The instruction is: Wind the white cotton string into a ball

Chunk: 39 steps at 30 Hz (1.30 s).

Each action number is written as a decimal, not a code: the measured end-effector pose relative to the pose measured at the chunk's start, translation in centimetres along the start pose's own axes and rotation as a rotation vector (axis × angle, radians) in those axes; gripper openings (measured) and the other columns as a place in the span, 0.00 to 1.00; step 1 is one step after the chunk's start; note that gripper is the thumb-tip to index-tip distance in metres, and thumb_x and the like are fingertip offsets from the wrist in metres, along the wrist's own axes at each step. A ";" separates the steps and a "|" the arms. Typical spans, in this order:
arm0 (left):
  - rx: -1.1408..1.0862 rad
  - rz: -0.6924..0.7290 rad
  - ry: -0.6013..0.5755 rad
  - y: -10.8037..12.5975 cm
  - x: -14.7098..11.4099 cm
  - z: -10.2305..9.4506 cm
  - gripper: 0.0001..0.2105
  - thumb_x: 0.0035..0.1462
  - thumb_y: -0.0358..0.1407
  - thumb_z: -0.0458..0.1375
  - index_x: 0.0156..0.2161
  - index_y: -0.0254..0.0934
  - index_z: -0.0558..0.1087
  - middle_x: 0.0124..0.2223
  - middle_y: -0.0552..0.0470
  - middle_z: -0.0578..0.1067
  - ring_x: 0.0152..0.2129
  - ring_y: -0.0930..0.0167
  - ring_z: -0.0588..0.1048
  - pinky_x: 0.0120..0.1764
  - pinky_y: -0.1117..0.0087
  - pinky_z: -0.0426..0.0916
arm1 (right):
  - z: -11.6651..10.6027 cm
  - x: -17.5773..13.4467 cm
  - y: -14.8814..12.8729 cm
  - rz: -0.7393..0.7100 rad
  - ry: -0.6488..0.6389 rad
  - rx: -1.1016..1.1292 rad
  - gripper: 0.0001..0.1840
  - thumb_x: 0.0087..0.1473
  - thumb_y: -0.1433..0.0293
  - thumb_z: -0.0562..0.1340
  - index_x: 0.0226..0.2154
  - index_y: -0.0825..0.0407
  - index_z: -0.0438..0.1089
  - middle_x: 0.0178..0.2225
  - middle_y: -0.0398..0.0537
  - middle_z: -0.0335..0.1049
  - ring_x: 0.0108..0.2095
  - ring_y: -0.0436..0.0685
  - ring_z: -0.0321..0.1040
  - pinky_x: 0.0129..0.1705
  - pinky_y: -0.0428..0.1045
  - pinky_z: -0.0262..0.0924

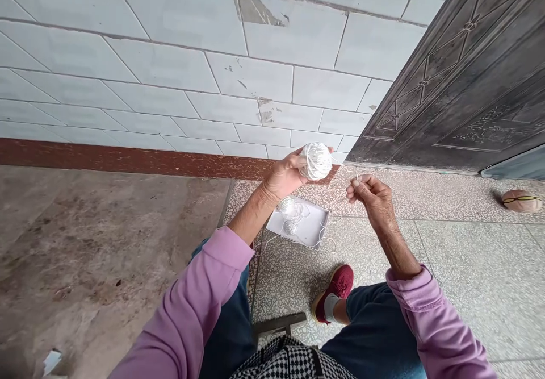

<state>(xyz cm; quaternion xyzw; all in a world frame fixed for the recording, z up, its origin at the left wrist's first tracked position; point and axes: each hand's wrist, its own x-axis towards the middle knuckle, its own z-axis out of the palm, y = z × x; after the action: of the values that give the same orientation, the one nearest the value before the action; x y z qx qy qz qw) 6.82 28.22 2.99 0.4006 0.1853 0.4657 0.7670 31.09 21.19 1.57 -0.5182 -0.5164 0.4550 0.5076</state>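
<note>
My left hand [286, 173] is wrapped round a ball of white yarn [317, 161], held up in front of the tiled wall. A thin white strand runs from the ball toward my right hand [371, 194]. Thumb and forefinger of that hand pinch the strand, a short piece of which sticks up above the fingertips. Below my left hand, a shallow white box [307, 228] lies on the floor with loose white yarn [292, 211] in it. Some strands hang over the box's edges onto the floor.
White wall tiles [238, 72] with chipped spots rise ahead. A dark patterned metal door [460, 89] stands at the right. A round pinkish object [522, 200] with a dark and yellow band lies near it. My red shoe [338, 288] rests on the speckled floor, near a wooden bar [279, 324].
</note>
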 end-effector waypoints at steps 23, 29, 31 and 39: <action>1.743 0.490 -0.247 -3.7 -1.3 -0.3 0.27 0.60 0.24 0.63 0.64 0.34 0.71 0.63 0.37 0.77 0.57 0.52 0.72 0.61 0.51 0.68 | -0.7 -2.2 -1.0 0.262 -0.288 0.140 0.23 0.55 0.46 0.75 0.34 0.48 0.78 0.18 0.31 0.42 0.20 0.46 0.33 0.21 0.47 0.32; 1.810 0.284 -0.489 -4.8 -2.0 -1.2 0.24 0.61 0.26 0.67 0.62 0.37 0.74 0.59 0.45 0.80 0.51 0.59 0.75 0.54 0.61 0.71 | -4.2 0.0 1.7 0.077 -0.077 -0.197 0.24 0.55 0.46 0.75 0.32 0.50 0.80 0.17 0.35 0.48 0.19 0.47 0.41 0.22 0.48 0.35; 1.838 0.269 -0.542 -5.2 -2.1 -1.3 0.22 0.61 0.27 0.68 0.60 0.36 0.75 0.55 0.46 0.81 0.51 0.60 0.75 0.52 0.62 0.70 | -4.9 0.4 2.4 0.074 -0.064 -0.246 0.22 0.56 0.48 0.73 0.31 0.50 0.80 0.17 0.37 0.55 0.19 0.47 0.48 0.21 0.47 0.39; 2.002 0.390 -0.567 -6.1 -2.2 -0.7 0.15 0.65 0.25 0.64 0.56 0.35 0.74 0.53 0.46 0.80 0.50 0.59 0.73 0.49 0.61 0.67 | -4.1 0.6 3.7 0.225 -0.184 -0.207 0.26 0.50 0.56 0.73 0.48 0.53 0.77 0.35 0.52 0.81 0.31 0.57 0.76 0.23 0.47 0.65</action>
<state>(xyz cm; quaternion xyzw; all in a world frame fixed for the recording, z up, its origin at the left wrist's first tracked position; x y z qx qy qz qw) 8.71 25.15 -2.48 0.9671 0.2313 0.1052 0.0142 35.51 21.76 -1.75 -0.5784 -0.5434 0.4989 0.3481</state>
